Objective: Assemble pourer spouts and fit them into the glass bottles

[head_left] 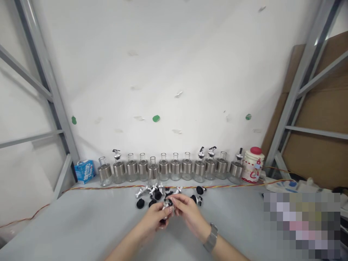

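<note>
A: Head cam, only view. Where's the pc.?

B: Small silver-and-black pour spout (165, 206), betw. both hands over the grey table (81, 224), low centre. Loose spouts (152, 189) lie just beyond, plus a black cap (140, 203) to the L.

A: Finger state?

B: L hand (160, 216): thumb + fingers pinched round the silver body. R hand (187, 212), wrist w/ metal watch band (211, 237): thumb + index closed on the dark upper end. Exact R contact pt. partly hidden by fingers; can't tell which bit it grips.

A: Wt.?

B: Est. light, fingertip load only. Judged from size vs. the hands; no direct evidence.

A: Stiff or soft?

B: Silver part looks hard, prob. rigid. Black base likely rubbery, w/ some give. Guess from the matt look of similar pcs. nearby, e.g. the dark-based spout (200, 190) on the R.

A: Slip risk?

B: Mod. Silver finish is shiny, so prob. slick; black parts prob. grip better. Best hold: L pinch round the widest silver section, R tips on the dark end. Don't lever hard on thin parts, might snap.

A: Fragile stuff about?

B: Row of glass bottles (163, 168) w/ metal sleeves at the back, by the wall, well apart from the hands. Four wear spouts. Twisted wire (114, 187) runs across in front of them.
</note>
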`<act>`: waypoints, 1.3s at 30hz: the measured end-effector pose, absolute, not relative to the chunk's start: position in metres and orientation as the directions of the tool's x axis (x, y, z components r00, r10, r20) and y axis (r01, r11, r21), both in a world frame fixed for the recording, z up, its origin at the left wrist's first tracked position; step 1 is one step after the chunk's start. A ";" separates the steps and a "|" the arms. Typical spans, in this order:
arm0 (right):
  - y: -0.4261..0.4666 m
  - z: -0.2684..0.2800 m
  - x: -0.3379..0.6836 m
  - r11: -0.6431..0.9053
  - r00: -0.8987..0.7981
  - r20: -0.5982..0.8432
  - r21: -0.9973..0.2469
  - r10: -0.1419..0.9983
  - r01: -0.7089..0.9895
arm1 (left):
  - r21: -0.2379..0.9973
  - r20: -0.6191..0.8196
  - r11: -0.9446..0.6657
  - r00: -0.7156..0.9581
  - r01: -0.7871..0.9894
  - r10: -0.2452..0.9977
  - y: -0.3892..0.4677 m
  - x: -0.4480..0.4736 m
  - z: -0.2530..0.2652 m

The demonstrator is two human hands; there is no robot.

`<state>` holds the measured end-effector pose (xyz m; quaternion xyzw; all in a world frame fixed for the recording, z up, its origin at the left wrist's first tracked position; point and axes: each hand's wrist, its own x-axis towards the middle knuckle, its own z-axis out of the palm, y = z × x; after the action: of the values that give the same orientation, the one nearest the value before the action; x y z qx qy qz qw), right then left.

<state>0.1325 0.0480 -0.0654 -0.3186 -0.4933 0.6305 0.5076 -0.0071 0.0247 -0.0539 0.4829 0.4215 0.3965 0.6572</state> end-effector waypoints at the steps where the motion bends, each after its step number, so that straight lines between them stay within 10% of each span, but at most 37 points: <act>1: 0.050 -0.067 0.134 0.020 -0.289 0.098 -0.965 0.952 -0.262 | 0.983 -0.154 0.176 0.306 -0.049 0.940 0.027 -0.007 -0.056; 8: 0.052 -0.064 0.151 0.330 -0.390 0.228 -0.919 0.892 0.217 | 0.953 0.074 -0.133 0.216 0.273 0.974 0.029 -0.008 -0.068; 15: 0.057 -0.055 0.168 0.166 -0.611 0.021 -0.969 0.791 0.182 | 0.883 0.144 -0.237 0.247 0.405 0.958 0.029 -0.012 -0.064; 23: 0.055 -0.045 0.168 0.020 -0.657 0.059 -0.998 0.752 -0.067 | 0.774 0.186 -0.319 0.285 0.547 0.940 0.017 -0.014 -0.046; 39: 0.048 -0.044 0.159 0.022 -0.652 0.045 -0.999 0.757 -0.043 | 0.685 0.225 -0.474 0.458 0.553 0.860 0.006 -0.012 -0.043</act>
<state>0.1586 0.0481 -0.0438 -0.2771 -0.6435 0.6419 0.3116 -0.0120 0.0056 -0.0430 0.8102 0.4360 0.2841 0.2697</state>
